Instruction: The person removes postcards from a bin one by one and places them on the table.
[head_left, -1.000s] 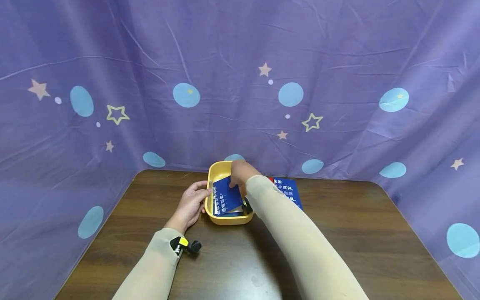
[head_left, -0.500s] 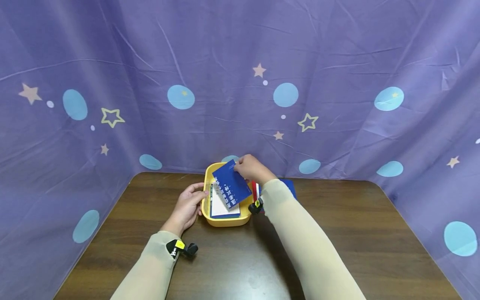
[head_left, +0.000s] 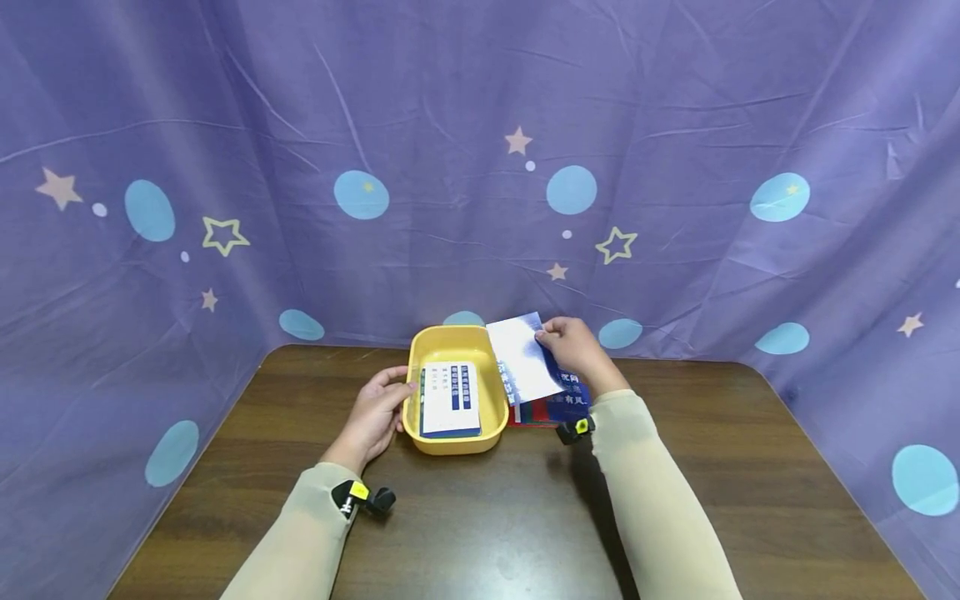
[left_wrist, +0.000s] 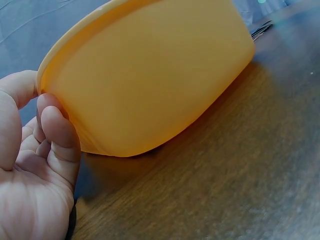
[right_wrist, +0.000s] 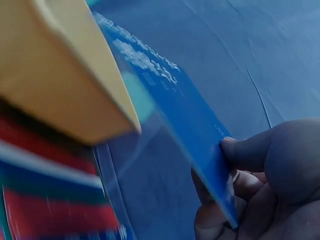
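Observation:
My left hand (head_left: 372,414) pinches the left rim of a yellow plastic basin (head_left: 493,417), thumb over the edge and fingers outside, as the left wrist view also shows. Inside the basin lie several cards, a white one with blue printed blocks (head_left: 448,398) on top. Between thumb and fingers, my right hand (head_left: 573,346) holds a card (head_left: 521,358), white with blue edges on the side facing up. In the right wrist view that card (right_wrist: 185,120) shows a blue face with white characters. It hangs tilted just right of the basin, above a pile of cards (head_left: 567,402).
The pile lies on the brown wooden table (head_left: 465,517) against the basin's right side, with red, green and blue cards showing. Behind the table hangs a purple curtain (head_left: 465,250) with stars and dots. A small black camera sits on each wrist.
My right hand has lifted the blue card out of the basin, carried it right and turned it over, uncovering the white card. The left hand keeps its grip on the rim.

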